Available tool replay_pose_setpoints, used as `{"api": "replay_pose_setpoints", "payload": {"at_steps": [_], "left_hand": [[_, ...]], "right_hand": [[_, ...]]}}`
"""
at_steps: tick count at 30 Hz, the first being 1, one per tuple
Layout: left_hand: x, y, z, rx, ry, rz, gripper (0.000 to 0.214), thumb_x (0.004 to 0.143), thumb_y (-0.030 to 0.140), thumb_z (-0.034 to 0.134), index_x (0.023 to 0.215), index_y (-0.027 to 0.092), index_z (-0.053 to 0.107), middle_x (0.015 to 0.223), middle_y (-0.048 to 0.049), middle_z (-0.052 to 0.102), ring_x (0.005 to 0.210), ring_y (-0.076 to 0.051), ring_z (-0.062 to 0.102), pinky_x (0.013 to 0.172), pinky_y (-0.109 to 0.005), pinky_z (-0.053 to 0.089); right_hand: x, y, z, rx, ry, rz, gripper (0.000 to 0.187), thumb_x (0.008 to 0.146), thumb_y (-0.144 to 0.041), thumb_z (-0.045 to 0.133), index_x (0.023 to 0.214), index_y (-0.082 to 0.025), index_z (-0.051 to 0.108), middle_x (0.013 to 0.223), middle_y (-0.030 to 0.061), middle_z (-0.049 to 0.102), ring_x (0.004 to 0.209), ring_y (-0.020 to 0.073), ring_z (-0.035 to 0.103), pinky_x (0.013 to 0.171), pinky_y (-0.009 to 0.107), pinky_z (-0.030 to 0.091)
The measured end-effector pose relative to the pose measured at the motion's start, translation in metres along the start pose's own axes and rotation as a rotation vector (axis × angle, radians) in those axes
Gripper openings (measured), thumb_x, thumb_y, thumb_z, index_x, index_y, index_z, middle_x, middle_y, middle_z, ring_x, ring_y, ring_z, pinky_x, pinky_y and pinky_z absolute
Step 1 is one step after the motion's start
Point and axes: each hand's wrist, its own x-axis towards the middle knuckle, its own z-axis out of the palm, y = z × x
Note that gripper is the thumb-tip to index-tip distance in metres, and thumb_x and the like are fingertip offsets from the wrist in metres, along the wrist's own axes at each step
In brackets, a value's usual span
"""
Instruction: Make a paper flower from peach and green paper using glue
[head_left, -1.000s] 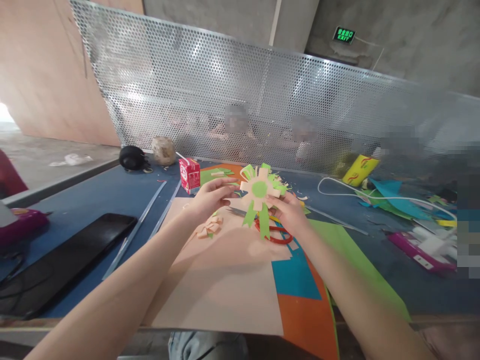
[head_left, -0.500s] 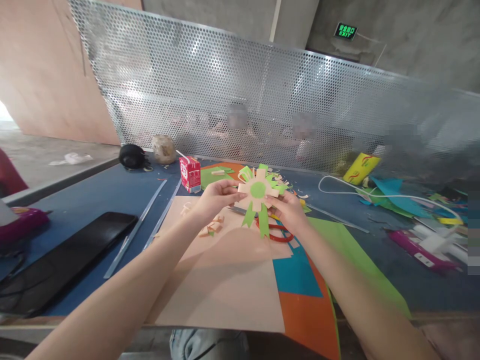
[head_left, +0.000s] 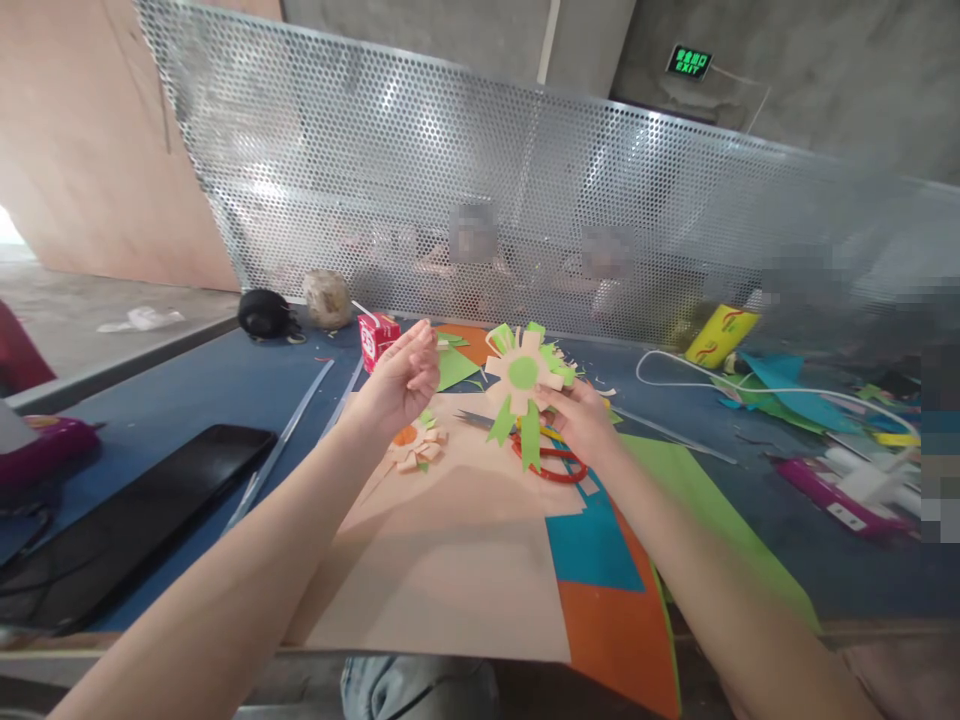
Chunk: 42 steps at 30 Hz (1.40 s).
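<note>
My right hand (head_left: 581, 420) pinches a paper flower (head_left: 523, 376) with beige petals, a green centre and green strips hanging below, held upright above the table. My left hand (head_left: 401, 380) is lifted off to the left of the flower, fingers stretched and empty. Below it lies a smaller beige paper flower (head_left: 418, 447) with an orange centre on a beige sheet (head_left: 442, 560). Red-handled scissors (head_left: 551, 462) lie under my right hand.
Orange, blue and green paper sheets (head_left: 600, 545) overlap on the blue table (head_left: 217, 395). A red drink carton (head_left: 376, 341), a black tablet (head_left: 127, 515), a white cable (head_left: 720, 390) and paper scraps lie around. A perforated metal screen (head_left: 480, 200) stands behind, with people beyond it.
My left hand has let go of the flower and moved up and to the left. The right hand now holds the flower alone, slightly higher.
</note>
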Motion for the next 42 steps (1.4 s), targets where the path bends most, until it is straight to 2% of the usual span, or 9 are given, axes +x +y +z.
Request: {"api": "replay_pose_setpoints", "payload": {"at_steps": [2, 4, 7, 9, 16, 28, 35, 42], "left_hand": [[0.0, 0.001, -0.001, 0.052, -0.02, 0.033, 0.005, 0.07, 0.011, 0.058, 0.071, 0.016, 0.057, 0.06, 0.005, 0.054, 0.039, 0.002, 0.041, 0.029, -0.009, 0.024], [0.0, -0.002, -0.002, 0.212, -0.008, 0.049, 0.01, 0.065, 0.012, 0.063, 0.072, 0.015, 0.058, 0.059, 0.0039, 0.055, 0.044, -0.001, 0.047, 0.035, -0.01, 0.032], [-0.002, -0.011, -0.003, 0.467, 0.062, -0.005, 0.021, 0.06, 0.013, 0.067, 0.079, 0.013, 0.059, 0.07, -0.0016, 0.061, 0.058, -0.008, 0.058, 0.047, -0.017, 0.043], [-0.003, -0.017, -0.003, 0.528, 0.063, -0.049, 0.028, 0.061, 0.016, 0.067, 0.087, 0.013, 0.059, 0.079, -0.0048, 0.062, 0.064, -0.01, 0.059, 0.052, -0.019, 0.046], [-0.007, -0.02, 0.001, 0.562, -0.107, -0.037, 0.029, 0.064, 0.019, 0.065, 0.091, 0.013, 0.058, 0.077, -0.0038, 0.062, 0.065, -0.009, 0.056, 0.056, -0.021, 0.046], [-0.006, -0.02, 0.001, 0.691, -0.13, 0.135, 0.03, 0.062, 0.016, 0.064, 0.09, 0.012, 0.057, 0.073, -0.0018, 0.063, 0.06, -0.007, 0.055, 0.051, -0.019, 0.04], [-0.007, -0.02, 0.004, 0.677, -0.158, 0.1, 0.031, 0.061, 0.014, 0.063, 0.091, 0.011, 0.056, 0.073, -0.0026, 0.064, 0.062, -0.009, 0.057, 0.059, -0.023, 0.044], [-0.008, -0.019, 0.001, 0.723, -0.179, 0.095, 0.037, 0.06, 0.014, 0.063, 0.096, 0.01, 0.055, 0.078, -0.0043, 0.062, 0.068, -0.011, 0.057, 0.064, -0.026, 0.044]], "right_hand": [[-0.001, 0.0, 0.0, 0.011, -0.001, -0.001, 0.017, 0.055, -0.022, 0.069, 0.068, -0.017, 0.059, 0.061, -0.003, 0.057, 0.051, 0.0068, 0.049, 0.043, 0.019, 0.038], [-0.001, -0.001, 0.001, 0.014, 0.006, 0.002, 0.017, 0.055, -0.021, 0.069, 0.068, -0.017, 0.059, 0.062, -0.0029, 0.058, 0.052, 0.0068, 0.05, 0.043, 0.019, 0.038], [-0.003, -0.001, 0.002, -0.001, -0.012, 0.009, 0.018, 0.055, -0.022, 0.069, 0.07, -0.018, 0.059, 0.066, -0.0021, 0.06, 0.055, 0.0084, 0.053, 0.045, 0.02, 0.04], [-0.004, 0.0, 0.002, -0.017, -0.04, 0.017, 0.018, 0.056, -0.023, 0.069, 0.07, -0.018, 0.059, 0.067, -0.0017, 0.061, 0.056, 0.0095, 0.054, 0.047, 0.021, 0.041], [-0.004, 0.004, 0.001, -0.034, -0.082, 0.012, 0.016, 0.057, -0.021, 0.069, 0.07, -0.018, 0.059, 0.063, -0.003, 0.058, 0.052, 0.0067, 0.05, 0.044, 0.019, 0.038], [-0.004, 0.006, 0.0, -0.119, -0.115, 0.031, 0.017, 0.059, -0.025, 0.068, 0.071, -0.018, 0.057, 0.062, -0.0037, 0.055, 0.049, 0.0063, 0.048, 0.043, 0.02, 0.036], [-0.003, 0.007, -0.001, -0.134, -0.116, 0.042, 0.019, 0.058, -0.024, 0.068, 0.073, -0.018, 0.058, 0.067, -0.0023, 0.058, 0.051, 0.0065, 0.05, 0.043, 0.019, 0.037], [-0.003, 0.008, -0.003, -0.131, -0.116, 0.049, 0.016, 0.06, -0.024, 0.068, 0.072, -0.019, 0.058, 0.062, -0.0036, 0.056, 0.051, 0.0064, 0.049, 0.043, 0.019, 0.038]]}}
